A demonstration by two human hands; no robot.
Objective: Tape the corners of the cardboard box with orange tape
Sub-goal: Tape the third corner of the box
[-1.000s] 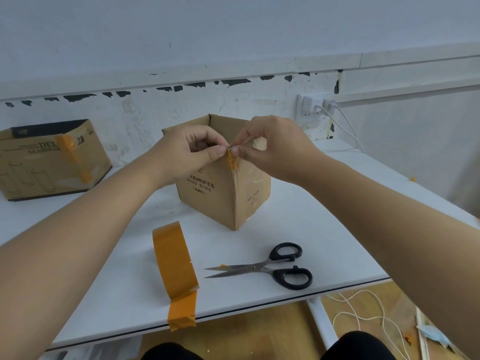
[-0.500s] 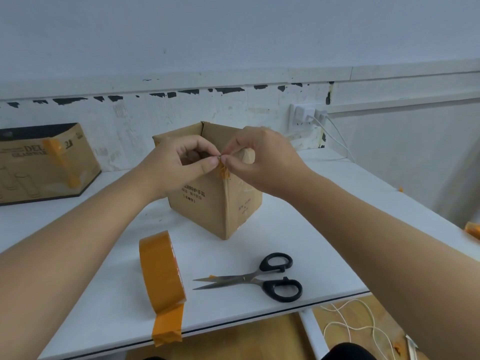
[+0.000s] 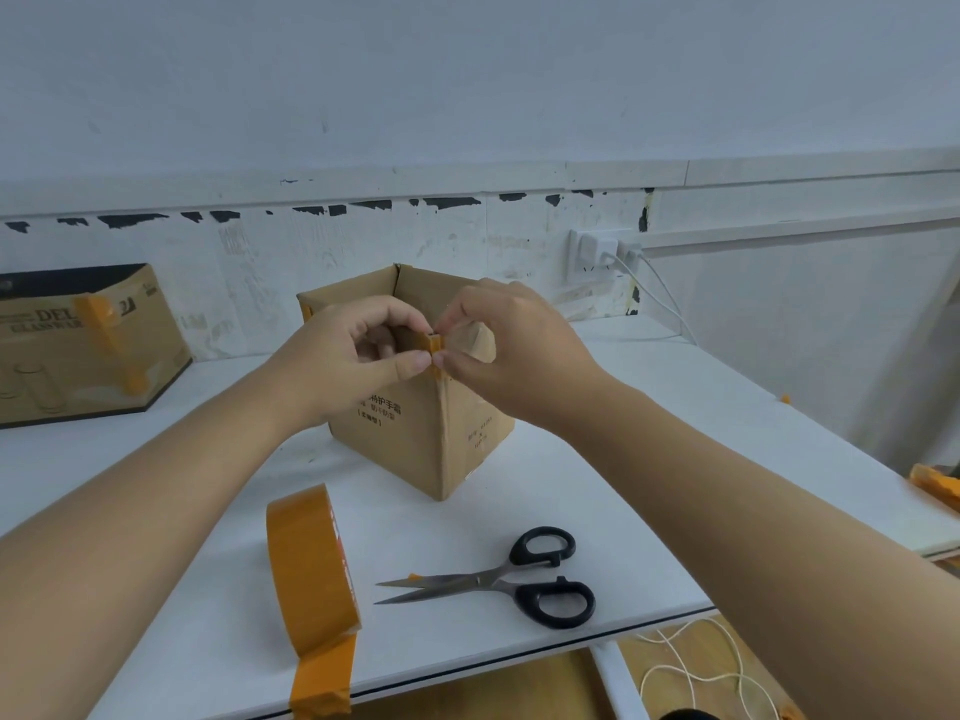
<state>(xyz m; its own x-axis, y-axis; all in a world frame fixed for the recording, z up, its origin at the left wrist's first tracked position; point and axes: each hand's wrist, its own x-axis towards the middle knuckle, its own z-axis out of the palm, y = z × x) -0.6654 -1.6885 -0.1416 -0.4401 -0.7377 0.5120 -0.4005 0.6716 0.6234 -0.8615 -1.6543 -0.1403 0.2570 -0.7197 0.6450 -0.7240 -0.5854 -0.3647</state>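
An open-topped cardboard box (image 3: 410,433) stands on the white table (image 3: 597,459), one vertical corner edge facing me. A short strip of orange tape (image 3: 435,350) is folded over the top of that near corner. My left hand (image 3: 353,356) and my right hand (image 3: 509,345) meet at the corner, thumbs and forefingers pinching the strip against the cardboard from both sides. The orange tape roll (image 3: 311,569) stands on edge near the table's front, its loose end hanging over the edge. Black-handled scissors (image 3: 519,579) lie open to its right.
A larger cardboard box (image 3: 78,345) with orange tape on one corner sits at the back left. A wall socket with chargers (image 3: 602,252) and white cables is behind the table. Orange tape scraps (image 3: 935,485) lie at the right edge. Wooden floor with cord shows below.
The camera has tilted, so everything sits lower in view. My fingers have pressed the tape strip further down over the corner's top, with thumbs now lower on the edge.
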